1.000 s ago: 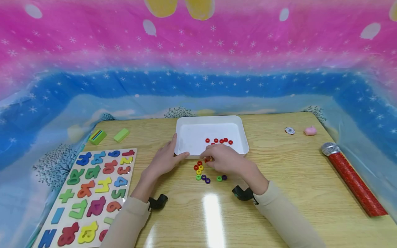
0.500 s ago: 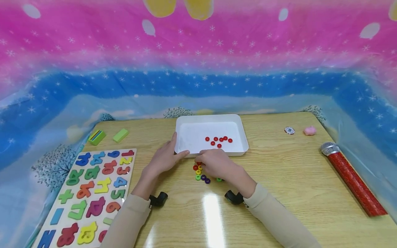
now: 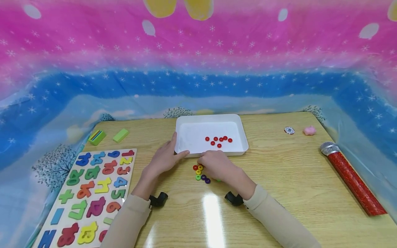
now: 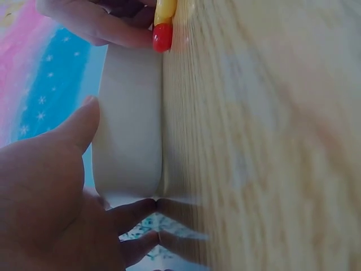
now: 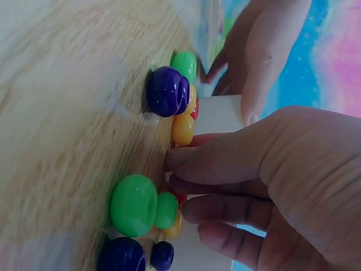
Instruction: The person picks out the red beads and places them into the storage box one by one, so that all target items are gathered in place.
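Note:
My left hand (image 3: 164, 156) steadies the white tray (image 3: 243, 132) at its near left corner, thumb at the front rim and straight fingers along the side. Several red beads (image 3: 219, 145) lie inside the tray. Just in front of it, my right hand (image 3: 218, 165) is down at the table with thumb and forefinger pinched together at a red bead, which the fingers mostly hide. Beside those fingertips sit a red bead (image 4: 162, 38), yellow beads (image 3: 199, 172), a green bead (image 3: 198, 177) and purple beads (image 3: 207, 181). More beads, including a green bead (image 5: 134, 205), lie beneath the right hand.
A number puzzle board (image 3: 103, 203) lies on the left, with two green blocks (image 3: 97, 137) behind it. At the right are a poker chip (image 3: 289, 130), a pink pig figure (image 3: 309, 130) and a red microphone (image 3: 353, 179). A patterned cloth (image 3: 198, 82) rises behind the table.
My right hand has moved left and a little forward, covering the red bead nearest the tray and the green and purple pair. My left hand has stayed at the tray.

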Tool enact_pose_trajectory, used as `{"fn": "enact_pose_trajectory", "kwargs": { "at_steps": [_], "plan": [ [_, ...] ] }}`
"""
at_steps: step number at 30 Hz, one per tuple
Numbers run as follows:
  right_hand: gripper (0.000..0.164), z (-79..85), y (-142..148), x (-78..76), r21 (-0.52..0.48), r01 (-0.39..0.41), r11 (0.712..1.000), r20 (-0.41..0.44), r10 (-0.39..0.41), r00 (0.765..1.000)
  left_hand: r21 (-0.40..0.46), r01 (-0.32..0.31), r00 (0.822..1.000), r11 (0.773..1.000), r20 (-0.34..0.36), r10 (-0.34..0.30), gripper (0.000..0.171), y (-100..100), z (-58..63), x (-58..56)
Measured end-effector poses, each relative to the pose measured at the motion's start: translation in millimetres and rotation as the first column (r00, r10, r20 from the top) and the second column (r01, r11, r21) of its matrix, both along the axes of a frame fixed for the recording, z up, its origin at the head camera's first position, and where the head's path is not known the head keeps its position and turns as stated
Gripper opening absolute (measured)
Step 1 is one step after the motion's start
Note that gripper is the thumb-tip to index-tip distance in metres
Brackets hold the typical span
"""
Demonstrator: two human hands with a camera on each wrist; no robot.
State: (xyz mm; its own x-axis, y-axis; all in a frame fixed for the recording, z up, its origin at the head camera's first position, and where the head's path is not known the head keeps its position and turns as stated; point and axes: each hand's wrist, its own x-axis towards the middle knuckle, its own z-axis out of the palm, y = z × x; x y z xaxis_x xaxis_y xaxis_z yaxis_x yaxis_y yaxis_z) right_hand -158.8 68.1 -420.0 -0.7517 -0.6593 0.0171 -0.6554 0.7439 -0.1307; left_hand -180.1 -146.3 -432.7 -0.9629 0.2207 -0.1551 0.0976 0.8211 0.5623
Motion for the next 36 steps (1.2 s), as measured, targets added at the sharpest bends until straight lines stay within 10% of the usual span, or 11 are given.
{"fn": "enact_pose_trajectory", "kwargs": {
  "at_steps": [36],
  "plan": [
    [0.015, 2.2, 5.4, -0.8, -0.006, 0.008, 1.000, 0.134, -0.007, 0.991, -0.003, -0.012, 1.000, 1.000, 0.008, 0.012, 0.095, 1.4, 0.4, 2.2]
  ]
}}
